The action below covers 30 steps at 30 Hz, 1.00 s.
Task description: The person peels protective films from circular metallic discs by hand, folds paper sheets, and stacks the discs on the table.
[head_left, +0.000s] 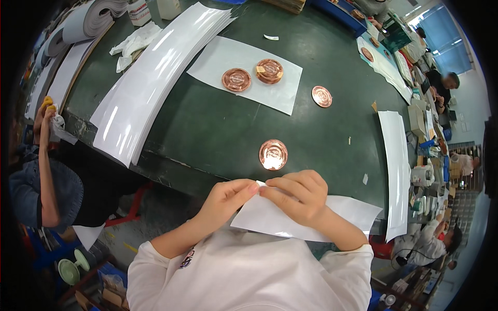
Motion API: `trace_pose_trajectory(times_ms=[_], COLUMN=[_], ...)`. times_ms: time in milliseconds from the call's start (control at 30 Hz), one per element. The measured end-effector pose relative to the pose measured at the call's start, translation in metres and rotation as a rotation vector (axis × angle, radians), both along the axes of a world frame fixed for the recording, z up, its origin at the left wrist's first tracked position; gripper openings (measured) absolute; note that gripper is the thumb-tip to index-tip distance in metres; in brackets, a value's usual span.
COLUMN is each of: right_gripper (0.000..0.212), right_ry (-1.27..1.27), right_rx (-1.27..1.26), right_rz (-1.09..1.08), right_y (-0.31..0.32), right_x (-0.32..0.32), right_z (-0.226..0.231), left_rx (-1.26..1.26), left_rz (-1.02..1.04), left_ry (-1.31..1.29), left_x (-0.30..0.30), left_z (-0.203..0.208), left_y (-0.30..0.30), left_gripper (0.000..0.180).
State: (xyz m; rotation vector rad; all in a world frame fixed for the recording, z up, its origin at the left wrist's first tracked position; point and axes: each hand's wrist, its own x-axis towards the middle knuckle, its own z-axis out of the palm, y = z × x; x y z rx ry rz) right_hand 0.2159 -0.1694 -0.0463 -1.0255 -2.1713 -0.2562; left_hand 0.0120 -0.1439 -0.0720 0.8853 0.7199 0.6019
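At the table's near edge, a glossy white sheet (280, 220) lies in front of me, its upper left corner raised. My left hand (227, 198) pinches that corner between thumb and forefinger. The fingers of my right hand (303, 196) are closed on the same corner, nearly touching my left thumb. Just beyond my hands a round copper-coloured disc (273, 154) lies flat on the green table (207, 124). Whether the corner is one layer or peeling into two, I cannot tell.
Farther off, a pale sheet (210, 61) bears a copper disc (236, 80) and a small stack of discs (269, 72). Another disc (321, 96) lies to their right. Long glossy sheets (161, 72) are piled at left; more sheets (395, 171) lie at right. A co-worker's arm (47, 181) is at far left.
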Motion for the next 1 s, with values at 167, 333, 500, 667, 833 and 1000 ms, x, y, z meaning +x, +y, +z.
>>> trace_pose_trajectory(times_ms=[167, 333, 500, 667, 833, 1000], right_gripper=[0.027, 0.024, 0.019, 0.009, 0.010, 0.010], right_ry=[-0.083, -0.090, 0.207, 0.674, 1.024, 0.974], right_rx=[0.185, 0.154, -0.217, -0.595, -0.980, -1.069], right_rz=[0.036, 0.213, 0.296, -0.030, -0.079, -0.096], right_y=[-0.002, -0.026, -0.012, 0.032, 0.056, 0.054], right_x=[0.001, 0.007, 0.027, 0.053, 0.057, 0.057], right_z=[-0.008, 0.001, 0.045, 0.023, -0.018, -0.032], left_rx=[-0.057, 0.527, 1.282, 1.514, 1.629, 1.644], left_rz=[-0.106, 0.064, 0.097, 0.055, 0.018, 0.015], left_ry=[0.010, 0.415, 0.602, 0.646, 0.766, 0.825], left_x=[-0.002, 0.000, -0.004, 0.000, 0.004, 0.004], left_z=[0.001, 0.006, -0.010, -0.027, -0.030, -0.031], left_y=[0.011, 0.015, 0.023, 0.014, 0.012, 0.010], left_gripper=[0.030, 0.017, 0.010, 0.016, 0.015, 0.016])
